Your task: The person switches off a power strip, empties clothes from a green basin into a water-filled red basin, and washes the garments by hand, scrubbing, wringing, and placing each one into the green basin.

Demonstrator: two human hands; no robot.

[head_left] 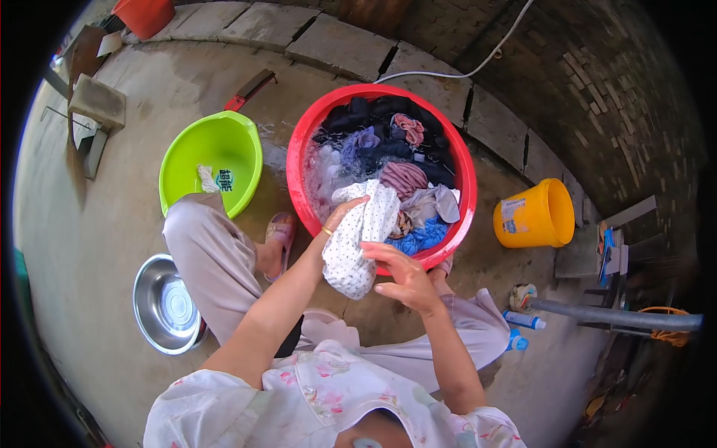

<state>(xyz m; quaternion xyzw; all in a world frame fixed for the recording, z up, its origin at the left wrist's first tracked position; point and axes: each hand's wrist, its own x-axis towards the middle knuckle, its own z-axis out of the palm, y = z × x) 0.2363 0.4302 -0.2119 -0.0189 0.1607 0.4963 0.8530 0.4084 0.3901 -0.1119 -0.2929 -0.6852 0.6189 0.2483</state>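
- One dotted cloth (360, 228), white with small dark marks, is bunched up over the near side of the red tub (468, 175).
- The left hand (346, 212) grips its upper left part, thumb on top of the fabric.
- The right hand (407, 280) is partly open, its fingertips against the cloth's right edge and its thumb spread away.
- Inside the tub, dark clothes (377, 153) lie at the back and centre in water, with foamy water (323, 175) along the left side.
- Nearer the person are a striped pink cloth (404, 179), a grey one (432, 203) and a blue one (418, 237), the last close to the near rim.
- Left of the tub stands a green basin (187, 153) with a small white cloth (207, 178) in it.
- Closer in on that side, a steel bowl (158, 302) sits beside the person's knee.
- To the tub's right, a yellow bucket (519, 218) stands tilted-looking in the curved view.
- Below it, a blue bottle (524, 320) lies on the concrete floor (97, 254).
- Beyond the tub, a white hose (448, 75) curves near the brick wall (609, 112).
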